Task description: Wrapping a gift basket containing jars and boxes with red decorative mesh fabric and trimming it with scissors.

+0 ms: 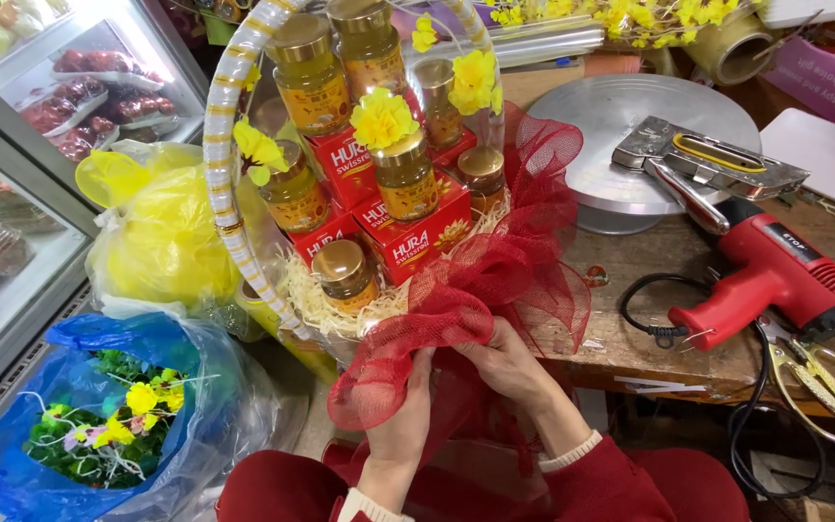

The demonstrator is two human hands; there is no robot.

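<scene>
A gift basket (287,314) with a white-and-gold wrapped handle (219,145) holds several gold-lidded jars (311,72), red boxes (417,237) and yellow paper flowers (382,118) on straw. Red mesh fabric (509,266) is bunched around its front right side. My left hand (403,425) grips the lower fold of the mesh from below. My right hand (512,365) pinches the mesh just beside it. Both sleeves are red with white cuffs.
A red heat gun (775,280) with a black cord, a metal staple gun (703,164), gold scissors (823,382) and a round metal turntable (620,126) lie on the wooden table. A blue bag of artificial flowers (108,416) and a yellow bag (161,232) sit on the left.
</scene>
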